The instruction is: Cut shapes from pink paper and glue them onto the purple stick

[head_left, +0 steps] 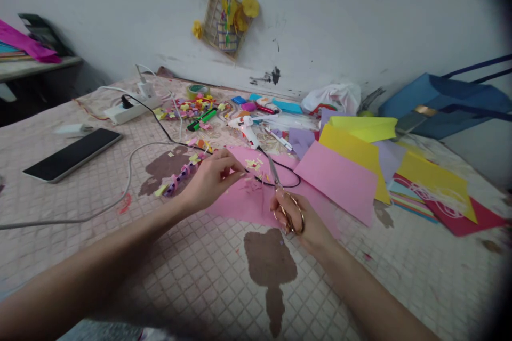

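Gold-handled scissors [274, 170] are in my right hand [298, 218], fingers through the loops and blades pointing away from me. My left hand [216, 178] is closed in a pinch above a pink paper sheet [240, 210]; what is between its fingertips, if anything, is too small to make out. Small pink and pale yellow paper scraps [254, 165] lie on the sheet between my hands. Partly hidden behind my left hand is a purple stick wrapped with pink and yellow paper pieces [176, 181].
Beyond the sheet lies a white glue gun [246, 130] with a black cord. Coloured papers [338, 181] are piled on the right, near a blue bag [436, 106]. On the left are a phone [74, 154], a power strip [130, 109] and a grey cable [128, 181].
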Action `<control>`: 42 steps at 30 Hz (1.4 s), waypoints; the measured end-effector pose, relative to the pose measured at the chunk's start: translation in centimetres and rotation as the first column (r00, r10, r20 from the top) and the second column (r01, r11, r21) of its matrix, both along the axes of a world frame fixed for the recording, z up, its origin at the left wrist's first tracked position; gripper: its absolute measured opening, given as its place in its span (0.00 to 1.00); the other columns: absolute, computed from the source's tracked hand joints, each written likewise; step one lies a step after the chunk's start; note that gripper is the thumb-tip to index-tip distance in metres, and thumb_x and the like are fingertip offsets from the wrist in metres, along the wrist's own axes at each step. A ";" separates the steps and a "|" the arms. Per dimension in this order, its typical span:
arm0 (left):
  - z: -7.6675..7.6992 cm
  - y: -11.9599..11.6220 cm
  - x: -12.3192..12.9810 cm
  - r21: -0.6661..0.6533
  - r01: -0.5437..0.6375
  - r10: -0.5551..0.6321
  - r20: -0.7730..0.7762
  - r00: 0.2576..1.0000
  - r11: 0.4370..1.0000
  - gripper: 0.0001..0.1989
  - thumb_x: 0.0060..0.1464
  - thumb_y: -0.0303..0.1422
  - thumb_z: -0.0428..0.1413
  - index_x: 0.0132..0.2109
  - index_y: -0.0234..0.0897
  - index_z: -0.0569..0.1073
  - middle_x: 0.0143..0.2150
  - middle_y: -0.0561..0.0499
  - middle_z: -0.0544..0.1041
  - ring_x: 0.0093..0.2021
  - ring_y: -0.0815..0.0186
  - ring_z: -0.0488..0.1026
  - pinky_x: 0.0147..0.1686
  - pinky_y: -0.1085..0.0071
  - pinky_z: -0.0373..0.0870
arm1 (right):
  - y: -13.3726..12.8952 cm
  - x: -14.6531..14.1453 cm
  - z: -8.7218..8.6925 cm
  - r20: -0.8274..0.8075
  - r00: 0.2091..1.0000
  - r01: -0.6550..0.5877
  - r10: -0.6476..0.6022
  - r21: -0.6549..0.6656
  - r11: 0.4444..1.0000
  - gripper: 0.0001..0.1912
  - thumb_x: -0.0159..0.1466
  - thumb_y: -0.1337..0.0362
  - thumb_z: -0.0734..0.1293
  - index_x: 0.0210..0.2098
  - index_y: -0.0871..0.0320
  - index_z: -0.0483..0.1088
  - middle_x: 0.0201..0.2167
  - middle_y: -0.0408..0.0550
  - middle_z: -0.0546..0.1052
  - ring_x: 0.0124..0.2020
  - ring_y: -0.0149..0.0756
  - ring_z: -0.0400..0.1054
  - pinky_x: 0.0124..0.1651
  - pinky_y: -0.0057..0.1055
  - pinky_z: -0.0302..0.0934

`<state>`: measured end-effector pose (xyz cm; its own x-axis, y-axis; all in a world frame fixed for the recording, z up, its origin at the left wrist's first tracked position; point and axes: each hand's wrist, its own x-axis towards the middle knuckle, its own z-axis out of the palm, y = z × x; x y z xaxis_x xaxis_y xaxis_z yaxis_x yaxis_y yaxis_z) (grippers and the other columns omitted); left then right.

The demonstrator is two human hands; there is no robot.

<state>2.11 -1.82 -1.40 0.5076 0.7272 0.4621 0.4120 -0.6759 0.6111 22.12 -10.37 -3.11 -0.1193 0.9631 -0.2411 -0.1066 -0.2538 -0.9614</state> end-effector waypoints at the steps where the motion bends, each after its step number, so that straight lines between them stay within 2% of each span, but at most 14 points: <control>1: 0.0 -0.5 0.3 0.051 0.039 -0.042 0.060 0.997 0.998 0.04 0.55 0.28 0.54 0.33 0.34 0.73 0.31 0.50 0.68 0.31 0.70 0.65 0.30 0.74 0.63 | 0.0 -0.1 0.0 -0.067 0.998 -0.014 0.014 -0.005 1.000 0.20 0.62 0.49 0.61 0.26 0.60 0.66 0.12 0.35 0.58 0.13 0.22 0.51 0.18 0.23 0.43; 3: -0.2 -1.5 0.7 0.169 0.144 -0.167 0.135 0.977 0.975 0.03 0.55 0.27 0.54 0.35 0.35 0.73 0.32 0.51 0.67 0.34 0.69 0.65 0.34 0.73 0.64 | -0.1 -0.5 0.1 -0.206 0.977 -0.066 0.058 -0.031 0.997 0.18 0.62 0.51 0.61 0.27 0.60 0.66 0.13 0.36 0.58 0.14 0.23 0.50 0.18 0.24 0.42; 5: -0.5 -2.3 0.9 0.254 0.250 -0.287 0.120 0.950 0.934 0.04 0.54 0.26 0.54 0.37 0.37 0.74 0.33 0.50 0.66 0.35 0.69 0.65 0.34 0.73 0.64 | -0.1 -0.9 0.1 -0.326 0.939 -0.141 0.114 -0.062 0.988 0.16 0.61 0.54 0.63 0.25 0.59 0.64 0.14 0.35 0.57 0.14 0.23 0.50 0.19 0.25 0.42; 8: -1.0 -3.0 1.0 0.304 0.356 -0.394 0.073 0.916 0.884 0.06 0.55 0.25 0.54 0.40 0.36 0.73 0.35 0.48 0.66 0.37 0.68 0.66 0.34 0.73 0.66 | -0.2 -1.2 0.0 -0.439 0.881 -0.220 0.176 -0.051 0.974 0.12 0.57 0.61 0.67 0.24 0.58 0.61 0.14 0.34 0.56 0.15 0.22 0.47 0.19 0.24 0.42; 10: -1.1 -3.0 1.0 0.299 0.388 -0.421 0.052 0.906 0.872 0.06 0.55 0.26 0.53 0.41 0.36 0.73 0.35 0.48 0.67 0.37 0.67 0.66 0.35 0.72 0.66 | -0.3 -1.2 -0.1 -0.459 0.872 -0.208 0.170 -0.032 0.978 0.10 0.56 0.64 0.68 0.25 0.58 0.61 0.14 0.33 0.56 0.15 0.22 0.46 0.19 0.24 0.43; 14: -1.2 -2.7 1.2 0.221 0.384 -0.407 0.067 0.911 0.896 0.07 0.55 0.25 0.53 0.42 0.35 0.71 0.37 0.47 0.70 0.39 0.67 0.67 0.37 0.71 0.68 | -0.5 -1.1 -0.2 -0.325 0.943 -0.070 0.072 0.017 0.997 0.07 0.56 0.66 0.67 0.26 0.58 0.62 0.15 0.34 0.59 0.15 0.23 0.51 0.20 0.24 0.46; 17: -1.5 -2.8 1.5 0.052 0.347 -0.351 0.114 0.930 0.936 0.08 0.55 0.25 0.52 0.43 0.35 0.68 0.37 0.48 0.71 0.37 0.69 0.68 0.36 0.73 0.68 | -0.5 -1.1 -0.3 -0.177 0.984 0.043 -0.024 0.100 0.994 0.07 0.57 0.65 0.66 0.25 0.58 0.62 0.14 0.35 0.61 0.16 0.24 0.54 0.21 0.24 0.48; 19: -1.8 -3.0 1.7 -0.053 0.332 -0.324 0.119 0.939 0.942 0.07 0.56 0.25 0.51 0.43 0.35 0.67 0.35 0.50 0.72 0.34 0.71 0.69 0.33 0.74 0.68 | -0.6 -1.1 -0.2 -0.116 0.990 0.090 -0.075 0.127 0.988 0.07 0.58 0.65 0.65 0.26 0.58 0.62 0.14 0.35 0.62 0.17 0.24 0.54 0.21 0.24 0.48; 25: -2.2 -3.4 2.0 -0.082 0.394 -0.381 0.143 0.914 0.915 0.04 0.56 0.26 0.52 0.37 0.34 0.71 0.34 0.48 0.74 0.37 0.68 0.69 0.37 0.71 0.67 | -0.8 -1.2 -0.3 -0.025 0.996 0.091 -0.089 0.119 0.989 0.08 0.59 0.63 0.65 0.26 0.58 0.63 0.15 0.36 0.62 0.17 0.24 0.55 0.21 0.24 0.47; 29: -2.1 -3.4 2.1 -0.219 0.403 -0.364 0.200 0.910 0.888 0.04 0.55 0.29 0.54 0.35 0.33 0.73 0.33 0.48 0.74 0.35 0.68 0.70 0.36 0.71 0.66 | -0.7 -1.2 -0.3 -0.024 0.995 0.099 -0.097 0.101 0.990 0.08 0.58 0.62 0.65 0.26 0.58 0.63 0.15 0.35 0.63 0.16 0.23 0.55 0.20 0.23 0.48; 32: -2.1 -3.6 2.3 -0.426 0.402 -0.286 0.312 0.906 0.810 0.05 0.53 0.31 0.56 0.34 0.31 0.72 0.32 0.48 0.73 0.33 0.69 0.70 0.34 0.72 0.66 | -0.6 -1.1 -0.2 -0.022 0.995 0.098 -0.096 0.111 0.989 0.08 0.57 0.63 0.65 0.26 0.58 0.63 0.15 0.36 0.63 0.16 0.23 0.55 0.20 0.23 0.48; 35: -2.1 -3.8 2.7 -0.615 0.437 -0.148 0.463 0.874 0.656 0.07 0.50 0.31 0.59 0.32 0.30 0.70 0.31 0.50 0.72 0.31 0.71 0.69 0.32 0.74 0.65 | -0.7 -1.2 -0.2 -0.002 0.993 0.121 -0.121 0.124 0.985 0.08 0.57 0.63 0.65 0.25 0.58 0.63 0.14 0.35 0.62 0.16 0.23 0.55 0.20 0.23 0.48; 38: -2.3 -3.8 2.9 -0.720 0.458 -0.043 0.514 0.857 0.522 0.09 0.47 0.31 0.61 0.32 0.30 0.70 0.29 0.52 0.71 0.30 0.73 0.68 0.32 0.75 0.64 | -0.7 -1.1 -0.4 0.027 0.990 0.130 -0.135 0.142 0.981 0.07 0.57 0.63 0.65 0.26 0.58 0.63 0.14 0.35 0.62 0.16 0.23 0.55 0.19 0.22 0.47; 42: -2.7 -3.7 2.9 -0.802 0.442 0.041 0.498 0.866 0.402 0.11 0.46 0.34 0.62 0.31 0.30 0.70 0.27 0.53 0.72 0.28 0.74 0.68 0.31 0.75 0.64 | -0.7 -1.1 -0.8 0.052 0.991 0.112 -0.122 0.167 0.980 0.08 0.59 0.62 0.65 0.26 0.58 0.64 0.15 0.36 0.63 0.16 0.24 0.56 0.20 0.23 0.49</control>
